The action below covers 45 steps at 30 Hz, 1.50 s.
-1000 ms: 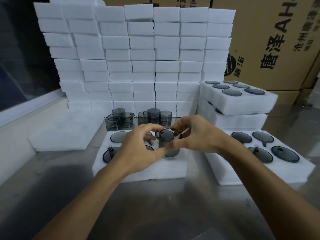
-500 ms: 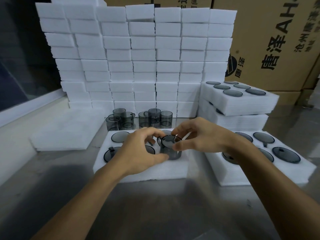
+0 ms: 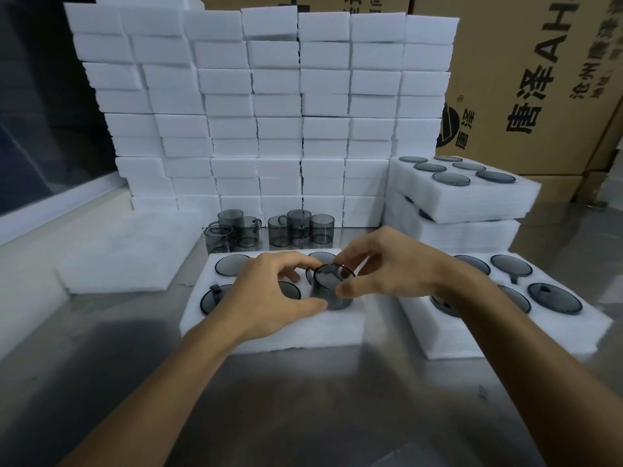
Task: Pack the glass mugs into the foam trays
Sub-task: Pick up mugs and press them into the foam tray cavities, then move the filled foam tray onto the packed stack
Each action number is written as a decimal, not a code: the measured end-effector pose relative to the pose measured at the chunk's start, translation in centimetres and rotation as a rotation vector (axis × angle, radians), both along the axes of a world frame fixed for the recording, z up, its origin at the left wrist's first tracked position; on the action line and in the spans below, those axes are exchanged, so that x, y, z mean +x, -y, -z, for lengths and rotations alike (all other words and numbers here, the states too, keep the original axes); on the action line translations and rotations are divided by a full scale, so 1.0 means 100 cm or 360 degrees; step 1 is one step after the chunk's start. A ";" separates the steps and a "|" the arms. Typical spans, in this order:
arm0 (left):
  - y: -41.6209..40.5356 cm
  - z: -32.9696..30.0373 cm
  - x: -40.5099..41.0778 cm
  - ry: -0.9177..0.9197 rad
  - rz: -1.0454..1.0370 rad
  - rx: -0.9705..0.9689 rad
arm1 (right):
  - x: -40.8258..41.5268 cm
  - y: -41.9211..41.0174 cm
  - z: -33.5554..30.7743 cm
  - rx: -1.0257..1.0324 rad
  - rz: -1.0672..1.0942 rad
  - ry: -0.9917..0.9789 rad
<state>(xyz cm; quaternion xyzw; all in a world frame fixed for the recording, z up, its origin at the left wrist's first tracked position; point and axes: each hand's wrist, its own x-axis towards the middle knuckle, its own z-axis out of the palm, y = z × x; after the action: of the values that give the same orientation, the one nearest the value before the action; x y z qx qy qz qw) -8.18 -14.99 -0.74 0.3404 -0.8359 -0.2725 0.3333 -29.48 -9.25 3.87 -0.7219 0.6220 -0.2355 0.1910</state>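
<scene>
A smoky grey glass mug (image 3: 328, 287) stands partly sunk into a hole at the front right of the white foam tray (image 3: 269, 328) in front of me. My right hand (image 3: 387, 264) pinches its rim between thumb and fingers. My left hand (image 3: 269, 294) holds it from the left, thumb against its lower side. Other holes in this tray hold seated mugs (image 3: 232, 264), seen as dark discs; my left hand hides part of them. Several loose mugs (image 3: 269, 229) stand behind the tray.
A filled foam tray (image 3: 505, 332) lies to the right, two more stacked trays (image 3: 472, 200) behind it. A tall wall of white foam blocks (image 3: 263, 106) rises at the back, cardboard boxes (image 3: 539, 79) behind. A flat foam sheet (image 3: 128, 251) lies left on the steel table.
Both hands have lowered the mug from just above the tray down into the front right hole. The grip of both hands stays on it.
</scene>
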 end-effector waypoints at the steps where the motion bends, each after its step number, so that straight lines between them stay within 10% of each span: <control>1: 0.000 0.000 0.000 0.0016 0.0001 0.0000 | 0.000 0.001 0.001 0.0006 0.0016 -0.0016; 29: 0.001 0.006 -0.008 0.0271 -0.0020 -0.0182 | 0.007 0.003 0.011 0.0201 0.0160 -0.0207; 40: 0.031 -0.007 0.045 0.0228 -0.1072 0.0241 | 0.029 -0.012 0.057 0.0125 0.0620 0.0706; 45: 0.017 0.011 0.052 -0.0389 -0.1110 0.0713 | 0.045 -0.014 0.078 0.0037 0.0729 0.1149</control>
<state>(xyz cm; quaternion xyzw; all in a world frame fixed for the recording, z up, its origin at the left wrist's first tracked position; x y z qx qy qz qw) -3.03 -16.70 -1.89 0.6317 -0.5455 -0.3564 0.4199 -24.99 -7.82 -3.96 -0.4342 0.6621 -0.5025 0.3473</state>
